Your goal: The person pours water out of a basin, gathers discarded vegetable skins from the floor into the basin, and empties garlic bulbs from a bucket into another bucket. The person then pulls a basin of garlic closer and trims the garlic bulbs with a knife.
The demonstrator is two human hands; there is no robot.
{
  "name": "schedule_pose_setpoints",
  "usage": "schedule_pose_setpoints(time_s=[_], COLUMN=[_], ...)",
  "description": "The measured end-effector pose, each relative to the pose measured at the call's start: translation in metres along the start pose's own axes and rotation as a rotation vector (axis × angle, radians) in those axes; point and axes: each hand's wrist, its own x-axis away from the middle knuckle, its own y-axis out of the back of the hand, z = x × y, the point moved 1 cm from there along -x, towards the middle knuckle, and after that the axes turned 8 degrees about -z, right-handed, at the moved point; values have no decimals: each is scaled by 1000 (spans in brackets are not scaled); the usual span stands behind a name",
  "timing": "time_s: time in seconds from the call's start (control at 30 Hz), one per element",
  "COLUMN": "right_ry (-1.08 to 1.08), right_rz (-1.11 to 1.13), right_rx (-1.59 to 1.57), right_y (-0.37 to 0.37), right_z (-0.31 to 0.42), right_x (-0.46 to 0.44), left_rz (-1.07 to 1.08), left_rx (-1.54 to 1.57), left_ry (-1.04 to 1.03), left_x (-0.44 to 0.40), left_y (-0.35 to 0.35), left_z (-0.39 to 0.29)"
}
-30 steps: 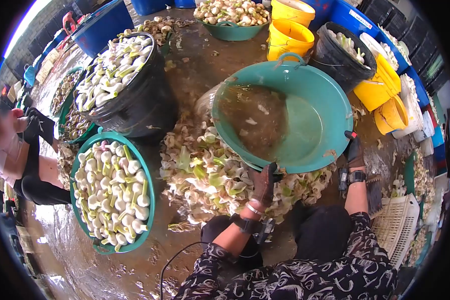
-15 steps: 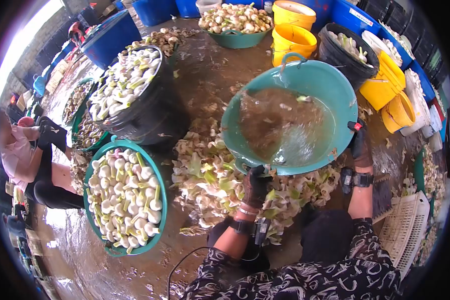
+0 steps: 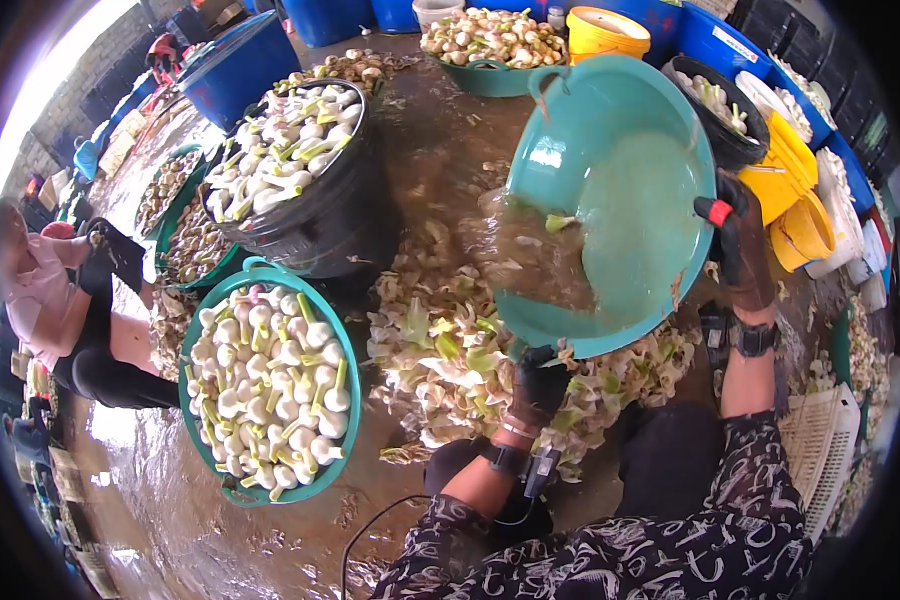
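A large green tub (image 3: 645,190) is tilted to the left, and brown water (image 3: 535,255) runs over its left side. My left hand (image 3: 542,385), in a dark glove, grips the tub's near rim. On the tub's right rim, my right hand (image 3: 745,240) is closed, also gloved, with red at one fingertip. Below the tub lies a heap of garlic peelings (image 3: 450,375). A small pale green scrap (image 3: 560,222) shows in the water.
Left of the heap, a green basin (image 3: 348,440) holds trimmed garlic, with a full black bucket (image 3: 320,225) behind it. A seated person (image 3: 45,300) is at far left. A yellow bucket (image 3: 610,45) stands behind, and a white crate (image 3: 820,445) at right.
The tub has risen and tipped further left, its right side lifted by my right hand. Water spills over its left side. The view has shifted somewhat.
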Motion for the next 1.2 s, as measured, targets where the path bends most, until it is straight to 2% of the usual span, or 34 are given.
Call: schedule_pose_setpoints(time_s=[0.07,0.13,0.2,0.23,0.3,0.33,0.37,0.47,0.53,0.6,0.67,0.73,0.8,0.87,0.9,0.93,0.97,1.0,1.03,1.13,1.17,1.2], right_ry=[12,2,186,267,266,255,423,413,468,350,427,492,373,247,113,199,200,47,-13,-72,-86,-102], right_rz=[94,123,-2,9,41,88,31,75,-25,72,64,72,66,12,40,-95,20,-19,-20,-37,-37,-40], right_rx=[41,20,25,69,156,219,271,226,215,256,264,253,9,-31,-5,84,-80,-158,-235,-409,-451,-469], right_y=[-6,-13,-18,-19,-17,-18,-20,-22,-26,-26,-28,-28,-23,-13,3,12,21,33,44,73,80,85], right_z=[17,48,59,69,99,109,116,133,134,140,135,123,109,100,87,71,65,39,19,-16,-24,-34], right_x=[-3,10,13,19,34,42,50,70,79,82,79,74,62,54,52,48,39,19,8,-12,-14,-18], left_rz=[-23,62,99,133,167,195,223,258,274,291,322,337,294,301,283,262,252,294,234,378,256,261], left_rx=[-3,113,-494,-140,215,222,230,196,184,186,197,86,131,130,105,91,57,-65,-102,-90,-243,-228], left_ry=[36,206,-90,144,397,423,447,465,438,451,457,328,343,281,238,185,113,-9,-87,-196,-306,-309], left_x=[0,-8,-13,-18,-26,-28,-30,-35,-44,-49,-60,-66,-45,-45,-45,-46,-42,-16,-13,-54,-22,-10], left_y=[-7,-3,-6,-9,-20,-24,-27,-29,-21,-13,-7,7,-14,-10,-11,-13,-24,-57,-55,-27,-49,-56], left_z=[15,33,48,56,67,72,76,81,82,80,77,71,56,48,44,39,34,23,22,19,10,3])
